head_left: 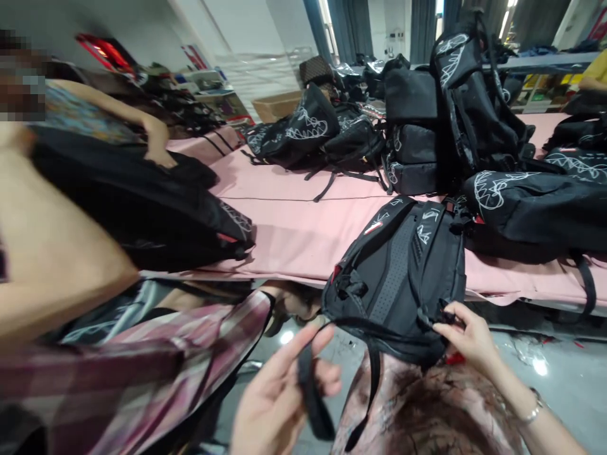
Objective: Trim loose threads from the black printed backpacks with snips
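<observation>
A black backpack [403, 272] lies back-side up at the near edge of the pink table [294, 234], hanging partly over my lap. My left hand [279, 398] pinches one of its loose black straps [310, 392] between thumb and fingers. My right hand [467, 335] grips the backpack's lower corner by a strap buckle, fingers curled shut.
A person on the left leans over another black bag [156, 208] on the table, one hand [159, 148] resting on it. Several black backpacks with white scribble print [455, 114] are piled at the back and right. Below the table edge lies a grey floor [559, 373].
</observation>
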Tool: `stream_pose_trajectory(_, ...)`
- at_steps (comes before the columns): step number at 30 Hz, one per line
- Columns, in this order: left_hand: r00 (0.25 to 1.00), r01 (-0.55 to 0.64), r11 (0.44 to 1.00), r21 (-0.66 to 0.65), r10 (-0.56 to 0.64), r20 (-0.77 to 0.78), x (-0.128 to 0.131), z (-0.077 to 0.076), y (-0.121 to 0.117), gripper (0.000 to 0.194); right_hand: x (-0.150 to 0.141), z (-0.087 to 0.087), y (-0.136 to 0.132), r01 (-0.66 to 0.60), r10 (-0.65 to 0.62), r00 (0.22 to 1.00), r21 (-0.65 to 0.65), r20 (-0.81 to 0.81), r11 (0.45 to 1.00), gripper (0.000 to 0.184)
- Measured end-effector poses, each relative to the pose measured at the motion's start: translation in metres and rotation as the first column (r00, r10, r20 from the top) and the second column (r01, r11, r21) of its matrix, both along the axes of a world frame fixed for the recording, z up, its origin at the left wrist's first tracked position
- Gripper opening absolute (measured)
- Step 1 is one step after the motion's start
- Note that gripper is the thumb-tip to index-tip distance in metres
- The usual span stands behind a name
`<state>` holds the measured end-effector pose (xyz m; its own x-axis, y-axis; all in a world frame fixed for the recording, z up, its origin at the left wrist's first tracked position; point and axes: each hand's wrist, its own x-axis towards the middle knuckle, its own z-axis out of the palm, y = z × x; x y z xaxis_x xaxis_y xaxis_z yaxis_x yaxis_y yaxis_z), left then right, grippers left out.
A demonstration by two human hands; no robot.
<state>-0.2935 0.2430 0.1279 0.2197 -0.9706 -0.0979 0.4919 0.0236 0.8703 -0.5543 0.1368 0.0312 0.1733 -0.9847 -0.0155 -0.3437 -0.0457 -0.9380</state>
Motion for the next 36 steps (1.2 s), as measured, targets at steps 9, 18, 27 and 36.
stream_pose_trajectory(9, 0.871, 0.485, 0.869, 0.096, -0.47, -0.142, -0.05, -0.034, -0.03, 0.059, -0.01, 0.017, 0.046, -0.181, 0.153, 0.983, -0.391, -0.101, 0.903, 0.025)
stream_pose_trajectory(18, 0.874, 0.484, 0.863, 0.147, -0.469, -0.124, -0.045, -0.033, -0.03, 0.06, 0.007, 0.042, 0.039, -0.369, 0.376, 0.924, -0.407, -0.066, 0.836, 0.024)
stream_pose_trajectory(27, 0.861, 0.475, 0.826, 0.304, -0.508, 0.035, -0.048, -0.023, -0.031, 0.065, 0.013, 0.045, 0.034, -0.437, 0.322, 0.891, -0.411, -0.321, 0.8, 0.013)
stream_pose_trajectory(36, 0.84, 0.474, 0.817, 0.329, -0.532, 0.11, -0.045, -0.03, -0.032, 0.065, 0.014, 0.046, 0.034, -0.42, 0.349, 0.906, -0.402, -0.241, 0.814, 0.012)
